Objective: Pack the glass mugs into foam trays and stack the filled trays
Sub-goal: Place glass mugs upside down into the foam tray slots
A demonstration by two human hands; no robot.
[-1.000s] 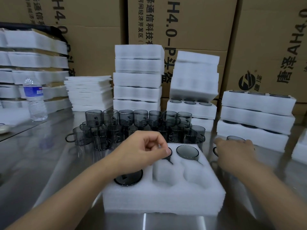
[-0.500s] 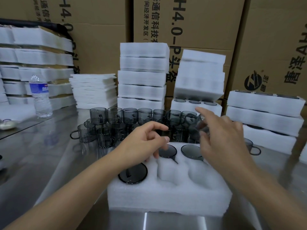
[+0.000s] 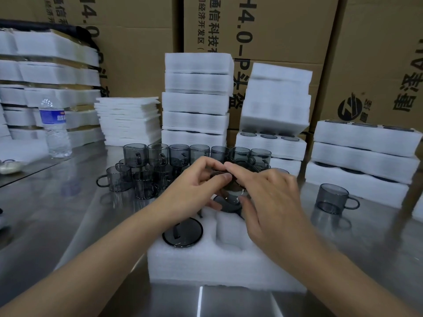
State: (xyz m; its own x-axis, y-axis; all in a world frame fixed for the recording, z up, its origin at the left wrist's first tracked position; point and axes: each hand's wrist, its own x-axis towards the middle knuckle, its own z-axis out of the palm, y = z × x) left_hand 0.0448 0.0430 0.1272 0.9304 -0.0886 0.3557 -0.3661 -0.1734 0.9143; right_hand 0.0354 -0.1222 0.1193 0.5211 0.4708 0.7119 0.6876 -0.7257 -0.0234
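A white foam tray (image 3: 206,266) lies on the steel table in front of me. One smoky glass mug (image 3: 183,233) sits sunk in its front-left pocket. Above the tray's back row, my left hand (image 3: 194,193) and my right hand (image 3: 272,200) meet on another glass mug (image 3: 231,187). The left fingers pinch its rim, and the right index finger and thumb clasp its far side. Under them another mug rim (image 3: 225,202) shows in a back pocket. Several loose mugs (image 3: 158,156) crowd behind the tray. A single mug (image 3: 332,197) stands at the right.
Filled foam trays stand in piles at back centre (image 3: 196,104), back right (image 3: 274,106) and far right (image 3: 364,154). Flat foam sheets (image 3: 130,120) are piled at the left, near a water bottle (image 3: 55,131). Cardboard boxes (image 3: 286,30) wall off the rear.
My right hand swung in from the right side of the table to the tray's back row. My left hand rose slightly, and both hands now hold one mug.
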